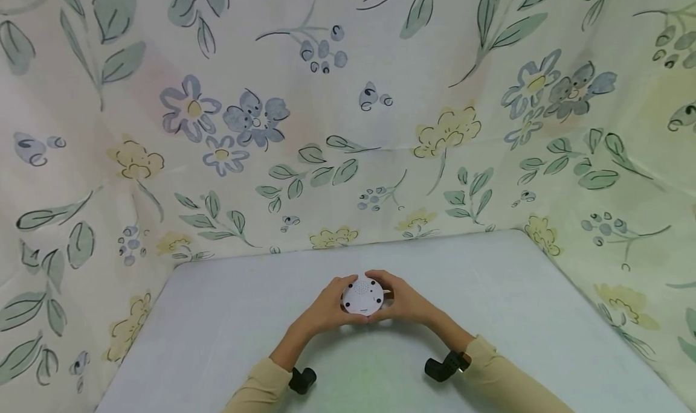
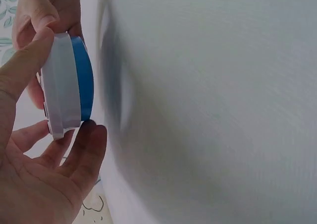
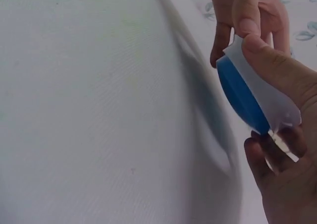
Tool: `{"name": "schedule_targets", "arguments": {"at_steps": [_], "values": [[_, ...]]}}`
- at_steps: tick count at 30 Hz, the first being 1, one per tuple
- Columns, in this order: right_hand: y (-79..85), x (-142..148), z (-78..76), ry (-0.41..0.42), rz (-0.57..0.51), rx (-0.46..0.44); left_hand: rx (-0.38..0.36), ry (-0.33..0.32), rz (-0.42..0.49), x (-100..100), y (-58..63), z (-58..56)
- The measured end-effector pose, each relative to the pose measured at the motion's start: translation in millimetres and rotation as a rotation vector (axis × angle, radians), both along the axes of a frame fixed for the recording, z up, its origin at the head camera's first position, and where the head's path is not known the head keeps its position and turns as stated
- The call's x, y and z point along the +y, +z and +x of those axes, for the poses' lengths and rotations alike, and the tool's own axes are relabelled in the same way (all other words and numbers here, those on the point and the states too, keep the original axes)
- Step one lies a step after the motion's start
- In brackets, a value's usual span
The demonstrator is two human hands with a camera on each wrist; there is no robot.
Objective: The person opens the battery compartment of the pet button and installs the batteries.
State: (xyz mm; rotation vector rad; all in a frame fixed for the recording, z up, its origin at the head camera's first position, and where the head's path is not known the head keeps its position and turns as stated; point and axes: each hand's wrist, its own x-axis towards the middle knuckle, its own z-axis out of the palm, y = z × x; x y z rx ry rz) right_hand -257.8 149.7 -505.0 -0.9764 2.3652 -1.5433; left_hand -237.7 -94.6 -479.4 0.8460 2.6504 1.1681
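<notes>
A round white device [image 1: 363, 298] with a patch of small holes and several dark round dots on its upward face is held between both hands above the table. Its opposite side is a blue disc [image 2: 84, 80], facing the tabletop. My left hand [image 1: 328, 304] grips the left edge, thumb at the near rim and fingers curled about the far side. On the right edge, my right hand [image 1: 408, 301] grips it the same way, the two thumbs meeting at the near rim. The right wrist view shows the blue part [image 3: 240, 92] below the white casing.
A white-covered table [image 1: 234, 316] spreads beneath the hands. Behind and beside it hangs a floral-patterned cloth [image 1: 326, 123]. Black wrist cameras [image 1: 302, 380] are strapped to both wrists, just below the light yellow sleeves [image 1: 261, 383].
</notes>
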Motion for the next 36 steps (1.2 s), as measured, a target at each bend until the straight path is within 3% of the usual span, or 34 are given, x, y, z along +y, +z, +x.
{"name": "schedule_targets", "arguments": {"at_steps": [7, 15, 22, 29, 36], "values": [[0.5, 1, 5.6, -0.004, -0.033, 0.001, 0.039, 0.015, 0.025, -2, 0.4, -0.6], [-5.6, 6, 4.4, 0.038, -0.075, -0.017, -0.043, 0.025, 0.109, -1, 5.5, 4.9], [-5.7, 7, 4.6, 0.08, -0.098, 0.012, -0.063, 0.018, 0.104, 2, 10.5, 7.0], [-3.6, 2, 6.5, 0.121, -0.088, 0.019, -0.026, -0.011, 0.106, 4, 11.0, 6.2], [-1.6, 1, 9.5, 0.099, -0.099, 0.01, -0.029, -0.03, 0.154, 3, 11.2, 7.0]]}}
